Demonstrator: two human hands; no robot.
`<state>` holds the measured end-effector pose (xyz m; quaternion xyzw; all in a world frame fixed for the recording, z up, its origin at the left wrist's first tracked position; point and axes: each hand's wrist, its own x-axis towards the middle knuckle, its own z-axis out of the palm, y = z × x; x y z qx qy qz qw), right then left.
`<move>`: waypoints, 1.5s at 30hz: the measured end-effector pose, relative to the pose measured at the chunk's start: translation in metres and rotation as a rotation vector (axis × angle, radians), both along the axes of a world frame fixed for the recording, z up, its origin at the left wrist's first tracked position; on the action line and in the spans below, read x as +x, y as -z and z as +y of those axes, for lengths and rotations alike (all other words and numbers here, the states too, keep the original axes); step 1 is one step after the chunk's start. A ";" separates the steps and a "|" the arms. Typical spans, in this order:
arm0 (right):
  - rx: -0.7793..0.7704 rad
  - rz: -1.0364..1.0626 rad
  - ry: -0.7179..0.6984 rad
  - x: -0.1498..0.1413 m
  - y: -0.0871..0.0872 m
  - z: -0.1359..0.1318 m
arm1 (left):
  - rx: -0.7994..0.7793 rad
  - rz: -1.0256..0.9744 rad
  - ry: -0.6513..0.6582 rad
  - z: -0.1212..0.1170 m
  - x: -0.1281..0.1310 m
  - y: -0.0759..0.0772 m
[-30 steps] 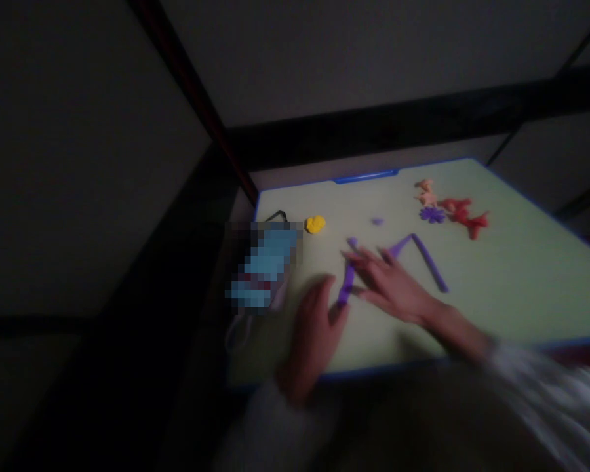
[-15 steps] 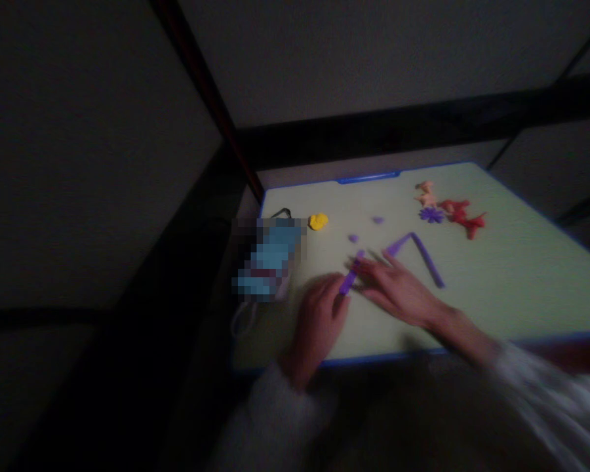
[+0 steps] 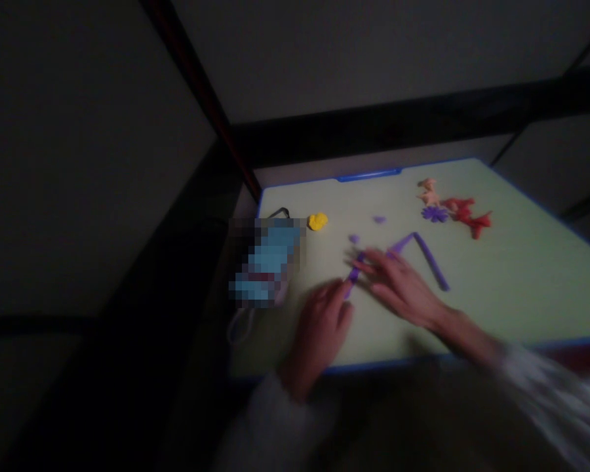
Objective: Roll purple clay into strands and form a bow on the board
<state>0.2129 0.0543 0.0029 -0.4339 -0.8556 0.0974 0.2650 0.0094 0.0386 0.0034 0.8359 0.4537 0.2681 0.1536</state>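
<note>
Purple strip point(image 3: 354, 274) lies on the tabletop point(image 3: 526, 275) between my hands as I watch remotely. Fingers of my left hand point(image 3: 323, 321) meet its near end; whether they pinch it, I cannot tell. My right hand point(image 3: 403, 285) spreads its fingers apart over the far end, beside a bent purple roll point(image 3: 430, 261). Farther out sit a yellow lump point(image 3: 317, 221) and red figures point(image 3: 463, 212).

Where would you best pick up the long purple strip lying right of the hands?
Probably the middle of the long purple strip, pinched from above across its narrow width: it lies thin along the table, and that stretch is clear of the right hand.
</note>
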 end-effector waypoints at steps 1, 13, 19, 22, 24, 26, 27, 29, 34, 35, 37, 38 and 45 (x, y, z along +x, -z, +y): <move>0.006 -0.003 0.015 0.000 0.000 0.000 | -0.004 -0.002 0.000 0.000 0.000 0.000; -0.148 0.125 -0.094 0.001 -0.001 0.000 | -0.003 -0.033 0.009 0.000 -0.001 0.000; -0.228 0.597 0.146 0.008 0.001 -0.002 | -0.031 0.157 0.101 0.005 0.007 -0.008; -0.213 0.596 0.187 0.007 0.002 -0.003 | -0.049 0.209 0.097 0.009 0.009 -0.010; -0.198 0.585 0.180 0.006 0.000 -0.003 | -0.058 0.206 0.094 0.010 0.008 -0.010; -0.205 0.582 0.177 0.005 -0.002 -0.003 | -0.076 0.189 0.097 0.010 0.006 -0.009; -0.210 0.583 0.177 0.005 -0.003 -0.003 | -0.089 0.179 0.105 0.009 0.005 -0.008; -0.216 0.578 0.178 0.004 -0.004 -0.004 | -0.114 0.150 0.116 0.008 0.002 -0.005; -0.203 0.538 0.192 0.003 -0.004 -0.005 | -0.112 -0.007 0.123 0.006 -0.004 -0.001; -0.208 0.533 0.192 0.003 -0.004 -0.005 | -0.103 -0.011 0.123 0.006 -0.004 -0.001; -0.228 0.520 0.178 0.002 -0.005 -0.005 | -0.084 0.040 0.119 0.004 -0.004 -0.001; -0.240 0.512 0.169 0.002 -0.006 -0.006 | -0.078 0.080 0.116 0.004 -0.003 -0.001; -0.282 0.479 0.115 0.001 -0.007 -0.006 | -0.145 0.203 0.155 0.002 0.001 -0.004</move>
